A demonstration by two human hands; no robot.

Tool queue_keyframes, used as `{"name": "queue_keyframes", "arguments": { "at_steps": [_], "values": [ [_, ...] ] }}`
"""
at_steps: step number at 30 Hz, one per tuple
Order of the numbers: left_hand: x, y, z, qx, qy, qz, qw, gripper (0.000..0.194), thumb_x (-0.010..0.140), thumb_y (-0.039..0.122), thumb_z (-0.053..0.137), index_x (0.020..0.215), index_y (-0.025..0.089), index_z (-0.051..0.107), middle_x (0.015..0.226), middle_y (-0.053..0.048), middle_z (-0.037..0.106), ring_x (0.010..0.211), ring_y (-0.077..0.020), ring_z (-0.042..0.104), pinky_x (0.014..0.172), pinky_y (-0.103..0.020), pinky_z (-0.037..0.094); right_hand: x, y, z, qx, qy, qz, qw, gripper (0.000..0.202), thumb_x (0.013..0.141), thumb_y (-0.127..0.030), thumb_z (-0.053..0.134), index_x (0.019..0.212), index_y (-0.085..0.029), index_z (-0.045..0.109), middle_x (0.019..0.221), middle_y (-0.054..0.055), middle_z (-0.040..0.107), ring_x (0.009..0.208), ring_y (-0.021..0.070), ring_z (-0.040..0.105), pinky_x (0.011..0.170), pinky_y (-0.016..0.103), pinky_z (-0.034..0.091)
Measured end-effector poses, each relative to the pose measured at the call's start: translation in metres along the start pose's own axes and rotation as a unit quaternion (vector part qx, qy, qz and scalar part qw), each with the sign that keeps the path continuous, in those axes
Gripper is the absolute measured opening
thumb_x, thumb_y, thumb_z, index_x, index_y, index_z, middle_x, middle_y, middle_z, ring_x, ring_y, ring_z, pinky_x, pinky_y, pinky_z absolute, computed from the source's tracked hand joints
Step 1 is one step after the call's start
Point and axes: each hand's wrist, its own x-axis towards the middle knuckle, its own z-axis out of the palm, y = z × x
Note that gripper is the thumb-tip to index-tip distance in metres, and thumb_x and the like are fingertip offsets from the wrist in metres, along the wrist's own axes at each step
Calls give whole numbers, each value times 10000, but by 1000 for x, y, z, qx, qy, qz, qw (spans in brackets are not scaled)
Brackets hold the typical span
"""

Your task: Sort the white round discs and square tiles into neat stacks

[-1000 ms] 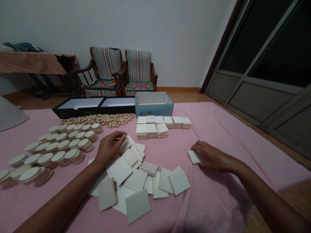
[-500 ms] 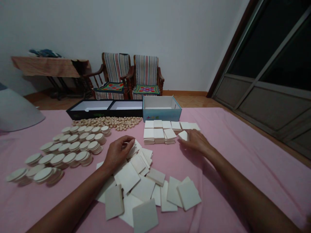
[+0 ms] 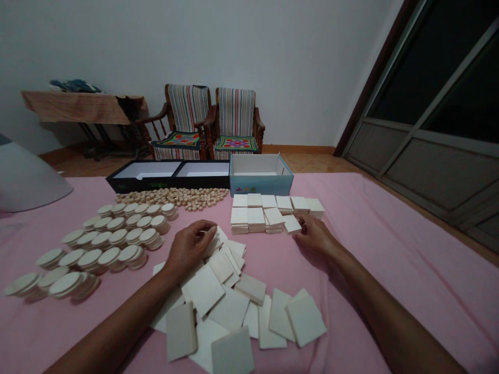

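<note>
My right hand [image 3: 315, 235] grips a small square white tile [image 3: 291, 224] by its right edge, low over the pink cloth at the right end of the front row of stacked tiles [image 3: 255, 217]. Behind it runs a second row of tile stacks [image 3: 268, 201]. My left hand [image 3: 189, 244] rests at the back left of a loose pile of square tiles [image 3: 230, 306], thumb and fingers bent around pale tiles there. How firmly it holds them is hard to see.
Rows of round wooden discs [image 3: 102, 240] lie at the left. Small wooden pieces [image 3: 175, 197] are heaped before a black two-part tray [image 3: 148, 182]. A light blue box [image 3: 262, 184] stands beside it. Two chairs [image 3: 236, 119] are beyond the pink cloth [image 3: 370, 223].
My right hand has come slightly nearer, and its tile now lies flatter beside the front row. The back row's right end shows more. My left hand has barely moved.
</note>
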Motion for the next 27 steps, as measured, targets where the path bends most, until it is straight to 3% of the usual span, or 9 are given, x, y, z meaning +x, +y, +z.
{"name": "queue_keyframes", "arguments": {
  "at_steps": [5, 12, 16, 23, 27],
  "values": [
    [0, -4, 1, 1, -2, -4, 1000, 345, 818, 476, 511, 898, 184, 677, 900, -39, 718, 781, -192, 666, 746, -286, 504, -3, -1, 12, 14, 53, -1, 998, 256, 698, -126, 522, 920, -174, 642, 851, 48, 677, 718, 159, 594, 609, 242, 401],
    [0, -1, 0, -2, -2, -15, 1000, 353, 806, 485, 515, 897, 186, 678, 899, -38, 719, 783, -198, 670, 741, -288, 508, -2, -5, 6, 3, 97, -44, 994, 283, 740, -138, 505, 989, -169, 635, 928, 71, 672, 787, 172, 600, 704, 285, 452],
    [-1, 0, 0, 2, 0, -15, 1000, 363, 799, 493, 514, 900, 185, 679, 896, -43, 723, 779, -203, 671, 742, -294, 512, -1, -16, 6, 40, 69, -102, 992, 305, 783, -152, 479, 1047, -163, 632, 952, 77, 678, 797, 169, 613, 722, 297, 475],
    [-2, 3, -1, -8, -8, -8, 1000, 367, 812, 487, 509, 912, 175, 674, 904, -60, 724, 792, -207, 672, 719, -290, 519, -7, -27, 14, 63, 48, -110, 991, 341, 752, -118, 492, 1069, -130, 618, 984, 95, 680, 818, 173, 620, 731, 299, 488],
    [-2, 3, -1, -3, -4, -3, 1000, 364, 816, 488, 506, 899, 178, 676, 903, -55, 724, 793, -201, 671, 734, -289, 516, -9, -31, 0, 47, 41, -102, 993, 295, 778, -139, 495, 1047, -140, 615, 953, 84, 681, 801, 166, 618, 725, 296, 479]
  ]
}}
